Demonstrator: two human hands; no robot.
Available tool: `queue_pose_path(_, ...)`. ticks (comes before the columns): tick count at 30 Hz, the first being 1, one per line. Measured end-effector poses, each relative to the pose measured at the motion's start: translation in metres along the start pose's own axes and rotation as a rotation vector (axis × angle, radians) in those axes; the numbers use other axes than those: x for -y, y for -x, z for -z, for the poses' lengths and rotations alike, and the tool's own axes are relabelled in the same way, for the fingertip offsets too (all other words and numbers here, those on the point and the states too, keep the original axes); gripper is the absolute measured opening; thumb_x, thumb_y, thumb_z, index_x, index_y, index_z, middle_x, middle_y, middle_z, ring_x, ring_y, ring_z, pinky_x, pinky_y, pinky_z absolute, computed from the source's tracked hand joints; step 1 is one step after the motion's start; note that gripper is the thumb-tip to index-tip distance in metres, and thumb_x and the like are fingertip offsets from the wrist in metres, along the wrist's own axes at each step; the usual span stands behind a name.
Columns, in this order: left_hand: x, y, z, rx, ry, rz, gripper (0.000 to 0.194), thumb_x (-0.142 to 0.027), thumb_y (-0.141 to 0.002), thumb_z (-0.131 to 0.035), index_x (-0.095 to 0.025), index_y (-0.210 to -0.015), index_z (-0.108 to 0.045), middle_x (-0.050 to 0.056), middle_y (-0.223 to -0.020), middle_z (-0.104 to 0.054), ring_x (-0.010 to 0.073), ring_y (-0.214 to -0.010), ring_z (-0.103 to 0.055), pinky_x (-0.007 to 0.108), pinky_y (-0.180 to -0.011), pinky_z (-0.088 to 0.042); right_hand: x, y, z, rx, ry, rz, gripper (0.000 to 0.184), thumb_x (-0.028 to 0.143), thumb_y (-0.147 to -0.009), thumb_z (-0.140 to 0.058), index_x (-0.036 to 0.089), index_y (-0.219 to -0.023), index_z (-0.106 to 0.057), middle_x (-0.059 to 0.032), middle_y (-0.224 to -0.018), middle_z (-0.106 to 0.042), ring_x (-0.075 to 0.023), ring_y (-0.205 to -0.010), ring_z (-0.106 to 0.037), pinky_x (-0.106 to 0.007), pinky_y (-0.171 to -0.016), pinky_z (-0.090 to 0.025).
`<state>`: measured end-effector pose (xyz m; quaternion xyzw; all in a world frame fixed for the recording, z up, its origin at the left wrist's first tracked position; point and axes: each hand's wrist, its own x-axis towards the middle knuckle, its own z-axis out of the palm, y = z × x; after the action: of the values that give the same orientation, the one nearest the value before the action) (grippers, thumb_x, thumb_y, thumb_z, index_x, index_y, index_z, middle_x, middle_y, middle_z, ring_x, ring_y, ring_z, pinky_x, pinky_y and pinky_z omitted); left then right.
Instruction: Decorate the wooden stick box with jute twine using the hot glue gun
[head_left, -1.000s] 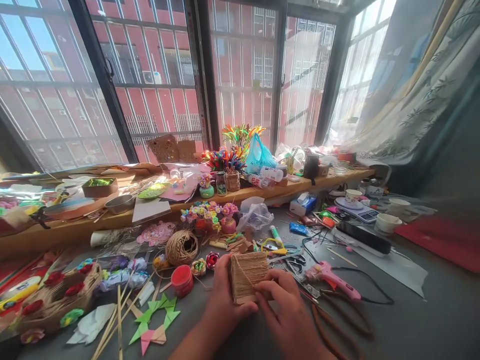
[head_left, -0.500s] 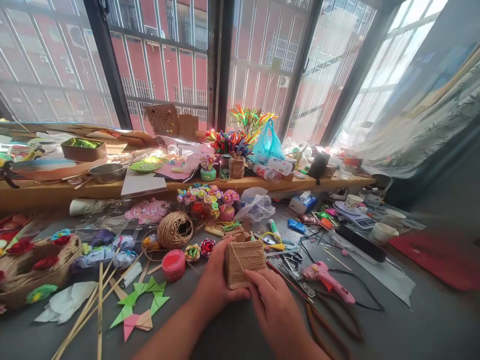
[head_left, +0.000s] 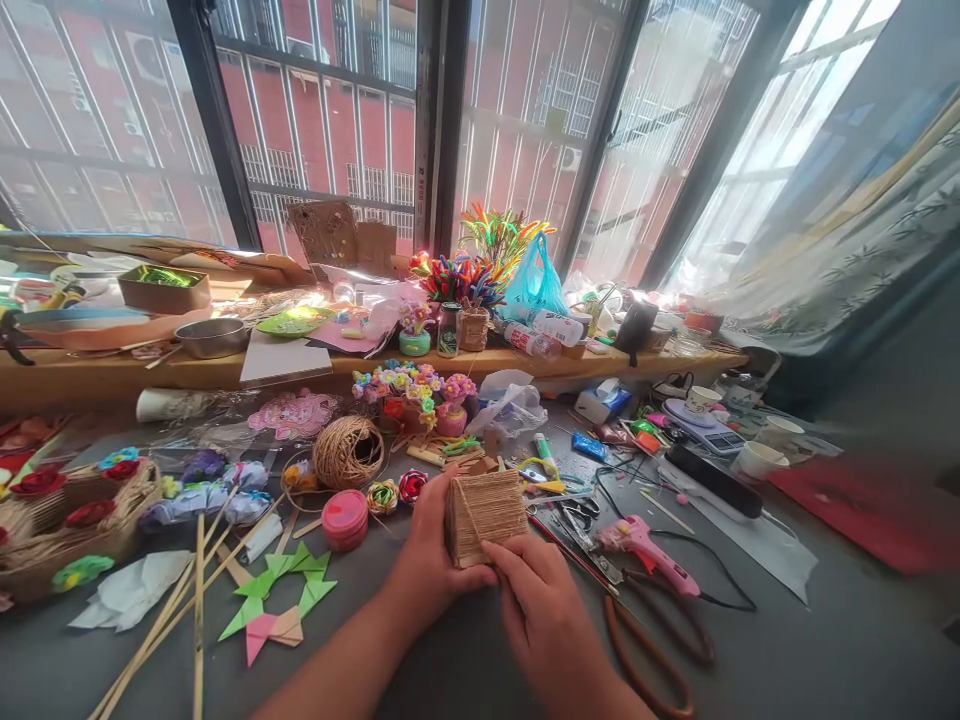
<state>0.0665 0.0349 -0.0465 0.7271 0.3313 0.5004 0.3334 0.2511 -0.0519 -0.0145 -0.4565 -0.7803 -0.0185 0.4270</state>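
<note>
My left hand (head_left: 426,555) wraps round the left side and lower edge of a small box covered in twine (head_left: 499,505), holding it tilted above the grey table. A loose strand of twine (head_left: 469,512) runs slantwise across the face of the box, down to the fingertips of my right hand (head_left: 544,605). Thumb and forefinger of that hand are pinched together on the strand, against the lower part of the box. The underside of the box is hidden. Beyond my left hand lies a ball of twine (head_left: 330,455).
To the right are a pink glue gun (head_left: 652,555) with its cord and brown-handled scissors (head_left: 645,655). At left lie a folded-paper ring (head_left: 259,595), thin sticks (head_left: 198,620) and a pink-lidded jar (head_left: 345,520). A cluttered wooden ledge (head_left: 360,367) runs beneath the windows.
The view has shifted slightly. Both hands keep their hold on the box and strand; the right fingertips have barely moved along its face.
</note>
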Motion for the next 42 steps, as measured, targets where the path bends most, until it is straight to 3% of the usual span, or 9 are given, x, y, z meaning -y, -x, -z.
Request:
queue_pose_path(6, -0.005, 0.000, 0.001, 0.034, 0.005, 0.019, 0.120, -0.085, -0.074, -0.076, -0.031, -0.168, -0.025, 0.018, -0.166, -0.033, 0.0445, -0.155, -0.034, 0.066, -0.128, -0.026, -0.002, 0.002, -0.002, -0.015, -0.011, -0.004, 0.032, 0.008, -0.101, -0.054, 0.026, -0.122, -0.069, -0.0072, -0.105, -0.076, -0.0260, -0.092, -0.072, -0.042, -0.081, -0.060)
queue_pose_path(8, -0.007, 0.001, 0.002, 0.048, 0.016, 0.025, 0.111, -0.081, -0.082, -0.072, -0.030, -0.168, -0.024, 0.018, -0.167, -0.032, 0.0438, -0.156, -0.032, 0.065, -0.128, -0.024, -0.001, 0.001, -0.003, -0.017, -0.011, 0.002, 0.029, 0.009, -0.102, -0.055, 0.026, -0.121, -0.069, -0.0063, -0.103, -0.076, -0.0257, -0.090, -0.071, -0.041, -0.079, -0.059)
queue_pose_path(12, -0.014, 0.001, 0.003, 0.058, 0.024, 0.084, 0.081, -0.051, -0.100, -0.062, -0.031, -0.168, -0.024, 0.014, -0.171, -0.029, 0.0386, -0.159, -0.029, 0.062, -0.130, -0.022, 0.001, -0.001, -0.004, -0.001, -0.006, 0.004, 0.026, 0.010, -0.104, -0.054, 0.025, -0.119, -0.069, -0.0065, -0.102, -0.077, -0.0257, -0.089, -0.071, -0.041, -0.080, -0.058)
queue_pose_path(16, -0.021, 0.000, 0.003, 0.068, 0.031, 0.125, 0.081, -0.028, -0.094, -0.060, -0.033, -0.167, -0.024, 0.011, -0.172, -0.029, 0.0359, -0.159, -0.031, 0.060, -0.130, -0.023, 0.001, 0.000, -0.003, -0.011, -0.010, 0.009, 0.026, 0.011, -0.105, -0.055, 0.026, -0.120, -0.070, -0.0063, -0.101, -0.077, -0.0253, -0.088, -0.071, -0.041, -0.080, -0.058)
queue_pose_path(28, -0.022, -0.003, 0.003, 0.080, 0.058, 0.171, 0.087, -0.023, -0.088, -0.057, -0.030, -0.167, -0.023, 0.011, -0.169, -0.033, 0.0356, -0.159, -0.031, 0.059, -0.131, -0.023, -0.001, 0.000, 0.001, -0.020, -0.082, 0.056, 0.045, 0.005, -0.101, -0.055, 0.027, -0.140, -0.063, -0.0069, -0.113, -0.081, -0.0244, -0.097, -0.075, -0.040, -0.086, -0.061)
queue_pose_path(31, -0.020, -0.002, 0.003, 0.081, 0.063, 0.146, 0.089, -0.022, -0.086, -0.057, -0.029, -0.168, -0.022, 0.012, -0.169, -0.033, 0.0357, -0.159, -0.032, 0.059, -0.131, -0.024, -0.002, 0.004, 0.007, -0.055, -0.150, 0.019, 0.041, 0.005, -0.099, -0.059, 0.028, -0.133, -0.066, -0.0052, -0.114, -0.081, -0.0220, -0.096, -0.076, -0.036, -0.087, -0.063)
queue_pose_path(34, -0.018, -0.001, 0.002, 0.086, 0.069, 0.147, 0.089, -0.024, -0.087, -0.058, -0.028, -0.168, -0.021, 0.013, -0.170, -0.033, 0.0361, -0.158, -0.033, 0.058, -0.130, -0.026, -0.006, 0.005, 0.023, -0.009, -0.253, -0.106, 0.031, 0.008, -0.099, -0.058, 0.028, -0.119, -0.072, -0.0038, -0.108, -0.081, -0.0206, -0.095, -0.078, -0.031, -0.086, -0.064)
queue_pose_path(38, -0.018, 0.000, 0.002, 0.088, 0.062, 0.146, 0.090, -0.025, -0.086, -0.059, -0.028, -0.167, -0.021, 0.014, -0.171, -0.032, 0.0378, -0.158, -0.034, 0.060, -0.129, -0.027, -0.015, -0.015, 0.051, -0.007, -0.276, -0.304, 0.017, 0.020, -0.101, -0.062, 0.027, -0.101, -0.077, -0.0043, -0.096, -0.079, -0.0215, -0.084, -0.077, -0.029, -0.072, -0.064)
queue_pose_path(42, -0.018, 0.000, 0.002, 0.097, 0.061, 0.104, 0.089, -0.029, -0.089, -0.060, -0.029, -0.168, -0.019, 0.014, -0.172, -0.028, 0.0399, -0.158, -0.033, 0.063, -0.128, -0.026, -0.022, -0.057, 0.059, 0.110, -0.266, -0.245, 0.016, 0.018, -0.098, -0.063, 0.025, -0.097, -0.078, -0.0051, -0.096, -0.080, -0.0225, -0.087, -0.076, -0.032, -0.076, -0.062)
